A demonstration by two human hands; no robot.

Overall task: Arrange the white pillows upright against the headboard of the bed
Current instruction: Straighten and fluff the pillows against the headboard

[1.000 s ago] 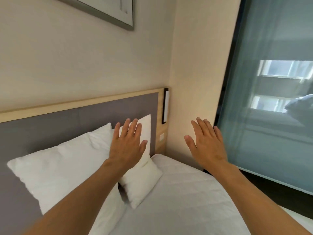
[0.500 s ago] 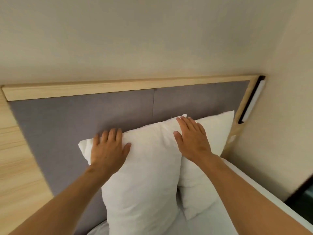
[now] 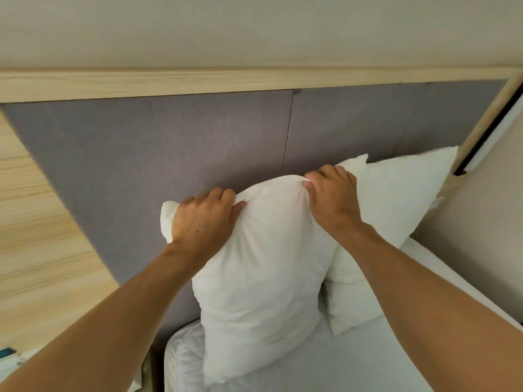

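Two white pillows stand against the grey padded headboard [image 3: 198,142]. The nearer, left pillow [image 3: 263,278] is upright and bulging in the middle. My left hand [image 3: 203,219] grips its top edge near the left corner. My right hand [image 3: 331,196] pinches the top edge near the right corner, bunching the cloth. The second pillow [image 3: 396,199] leans behind and to the right, partly covered by the first pillow and my right arm.
The white quilted bed [image 3: 353,363] lies below. A light wood frame [image 3: 226,82] tops the headboard, with a wood panel [image 3: 36,236] at the left. A black-edged wall fitting [image 3: 492,128] and a beige wall [image 3: 486,222] close in on the right.
My hands lay flat on the left pillow's front half a second ago. Now both have closed on its top edge, and the pillow's top is bunched between them.
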